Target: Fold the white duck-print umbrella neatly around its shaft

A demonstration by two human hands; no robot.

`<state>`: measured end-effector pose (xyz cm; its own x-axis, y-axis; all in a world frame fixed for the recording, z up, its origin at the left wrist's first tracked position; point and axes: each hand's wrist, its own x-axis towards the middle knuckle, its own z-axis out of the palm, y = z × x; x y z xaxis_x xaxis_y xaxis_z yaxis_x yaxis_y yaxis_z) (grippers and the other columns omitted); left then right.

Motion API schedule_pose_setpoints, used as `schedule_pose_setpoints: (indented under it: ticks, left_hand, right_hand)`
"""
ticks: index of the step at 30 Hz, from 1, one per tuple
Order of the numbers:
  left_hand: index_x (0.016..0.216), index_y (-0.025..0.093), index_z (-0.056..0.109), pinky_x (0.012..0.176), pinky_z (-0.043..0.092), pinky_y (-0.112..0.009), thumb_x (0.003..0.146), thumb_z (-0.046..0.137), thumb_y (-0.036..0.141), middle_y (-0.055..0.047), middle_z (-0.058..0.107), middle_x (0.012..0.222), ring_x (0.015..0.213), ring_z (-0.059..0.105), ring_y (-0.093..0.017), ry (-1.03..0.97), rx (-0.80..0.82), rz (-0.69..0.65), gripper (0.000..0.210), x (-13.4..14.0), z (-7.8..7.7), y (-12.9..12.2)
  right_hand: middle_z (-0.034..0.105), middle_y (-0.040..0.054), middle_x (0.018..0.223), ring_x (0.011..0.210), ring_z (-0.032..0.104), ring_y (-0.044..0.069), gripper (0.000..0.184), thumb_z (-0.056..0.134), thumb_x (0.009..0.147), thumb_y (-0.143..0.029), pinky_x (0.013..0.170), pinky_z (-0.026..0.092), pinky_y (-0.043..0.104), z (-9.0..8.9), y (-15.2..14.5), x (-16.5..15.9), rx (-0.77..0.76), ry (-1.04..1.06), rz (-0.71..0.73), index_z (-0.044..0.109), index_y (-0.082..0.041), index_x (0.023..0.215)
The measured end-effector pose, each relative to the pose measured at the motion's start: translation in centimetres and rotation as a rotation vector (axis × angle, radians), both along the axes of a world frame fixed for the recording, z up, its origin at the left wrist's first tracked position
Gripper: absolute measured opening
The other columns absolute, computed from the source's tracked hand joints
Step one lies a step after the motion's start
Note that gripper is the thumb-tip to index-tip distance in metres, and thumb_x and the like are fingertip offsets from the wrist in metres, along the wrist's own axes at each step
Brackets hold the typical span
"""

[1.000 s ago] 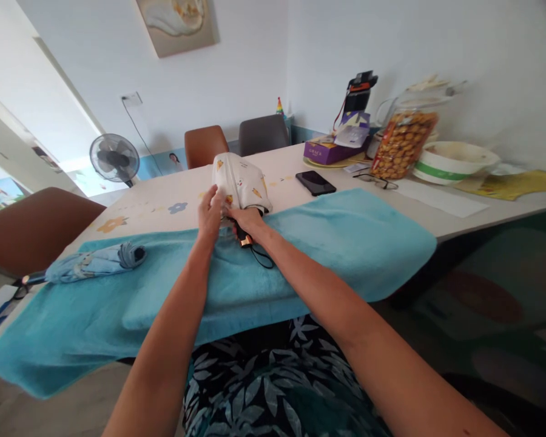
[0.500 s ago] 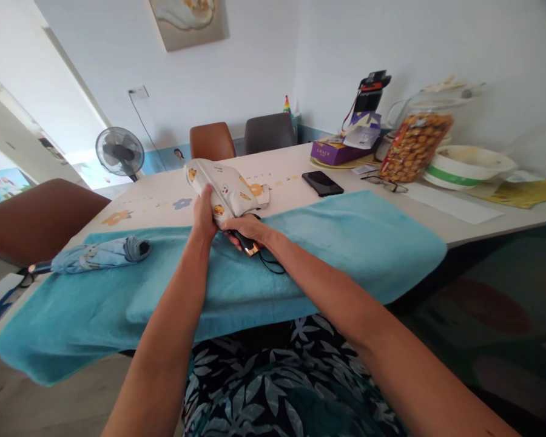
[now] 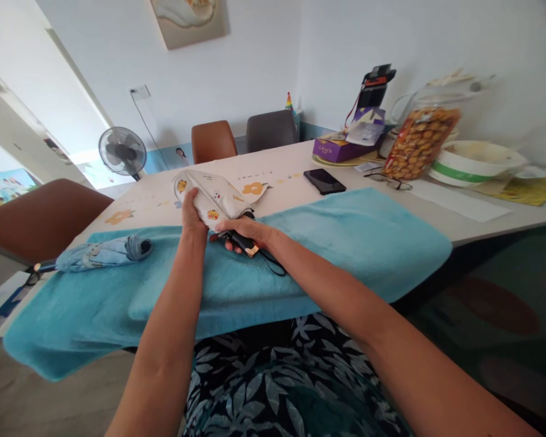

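Note:
A white folding umbrella (image 3: 218,195) with small cartoon prints is between my hands, its black handle with a gold-coloured end and a wrist strap pointing down toward me. My left hand (image 3: 193,213) grips the side of the gathered white fabric, thumb on top. Around the base of the fabric and the top of the handle, my right hand (image 3: 243,232) is closed. Under the umbrella lies a turquoise towel (image 3: 346,237) along the table's near edge. To the left on that towel rests a rolled blue umbrella (image 3: 102,252).
On the white table (image 3: 282,161) lie a black phone (image 3: 324,181) and glasses (image 3: 388,181). A jar of nuts (image 3: 422,138), a white bowl with a green band (image 3: 475,162) and a purple box (image 3: 339,149) stand at the right. A fan (image 3: 122,152) and chairs are beyond.
My left hand and the white fabric have shifted slightly left and down, and the fabric looks narrower near the handle. My right hand keeps its hold on the handle.

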<state>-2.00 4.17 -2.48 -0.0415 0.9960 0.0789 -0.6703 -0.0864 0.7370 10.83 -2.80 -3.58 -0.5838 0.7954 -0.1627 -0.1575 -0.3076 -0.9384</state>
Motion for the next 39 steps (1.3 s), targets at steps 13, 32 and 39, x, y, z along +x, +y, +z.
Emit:
schedule_pose_setpoints:
  ticks: [13,32,39]
  left_hand:
    - [0.116,0.016,0.058,0.099,0.043,-0.036,0.093,0.016,0.048,-0.012,0.064,0.118,0.114,0.057,-0.024,-0.061,0.076,0.154,0.057,-4.2,-1.2,2.2]
    - [0.089,0.01,0.067,0.081,0.057,-0.036,0.07,0.071,0.025,-0.01,0.072,0.079,0.088,0.069,-0.026,0.289,-0.04,0.022,0.025,2.4,-1.3,-0.5]
    - [0.087,0.011,0.067,0.08,0.058,-0.037,0.069,0.07,0.026,-0.011,0.072,0.08,0.09,0.069,-0.028,0.298,-0.039,0.006,0.023,2.3,-1.1,-0.5]
  right_hand:
    - [0.051,-0.0041,0.044,0.031,0.042,0.007,0.014,0.059,0.084,-0.023,0.03,0.04,0.017,-0.2,-0.1,0.5,0.042,-0.066,0.199,0.057,-0.01,0.077]
    - [0.056,0.0052,0.045,0.036,0.051,0.015,0.028,0.058,0.082,-0.034,0.03,0.04,0.023,-0.5,-0.2,-1.2,0.216,-0.447,-0.439,0.055,-0.015,0.062]
    - [0.063,0.0034,0.061,0.051,0.063,0.015,0.005,0.06,0.082,-0.017,0.042,0.054,0.023,-0.8,0.2,-1.7,-0.002,0.012,-0.337,0.057,-0.013,0.083]
